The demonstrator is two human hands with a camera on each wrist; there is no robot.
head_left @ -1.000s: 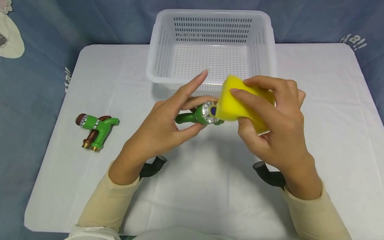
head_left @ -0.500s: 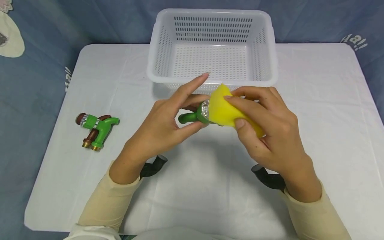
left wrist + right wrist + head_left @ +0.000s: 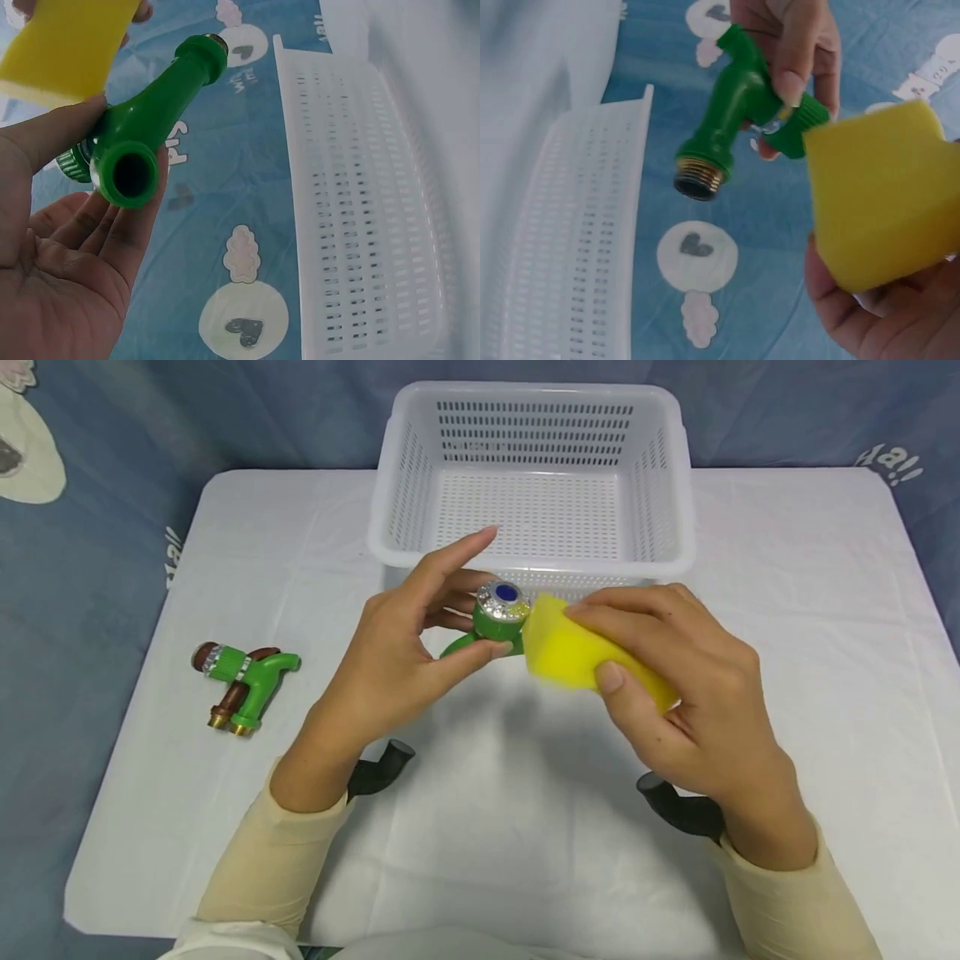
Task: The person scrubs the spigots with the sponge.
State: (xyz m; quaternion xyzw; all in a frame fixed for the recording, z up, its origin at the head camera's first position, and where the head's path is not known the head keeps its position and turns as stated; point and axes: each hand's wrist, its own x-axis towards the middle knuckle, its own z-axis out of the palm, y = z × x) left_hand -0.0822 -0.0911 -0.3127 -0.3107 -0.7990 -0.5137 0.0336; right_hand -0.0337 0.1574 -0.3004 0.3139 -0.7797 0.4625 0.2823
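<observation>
A green faucet point(image 3: 498, 625) with a silvery, blue-centred knob top is pinched between the thumb and fingers of my left hand point(image 3: 405, 647), above the table. Its spout opening faces the left wrist view, where the green body point(image 3: 161, 97) shows clearly. In the right wrist view its brass threaded end point(image 3: 699, 178) points down. My right hand point(image 3: 686, 693) grips a yellow sponge point(image 3: 570, 647) between thumb and fingers, just right of the faucet knob. Whether sponge and knob touch I cannot tell; a small gap shows by the right wrist view.
A white perforated plastic basket point(image 3: 531, 564) stands at the back middle of the white-covered table point(image 3: 510, 860). Two more faucets lie together at the left, a green one point(image 3: 258, 689) and a brown one point(image 3: 228, 703). A blue patterned cloth point(image 3: 300, 418) hangs behind.
The sponge has wiped over the knob top and now sits at its right side. My left hand has tilted the faucet so the knob faces up, shifting slightly left.
</observation>
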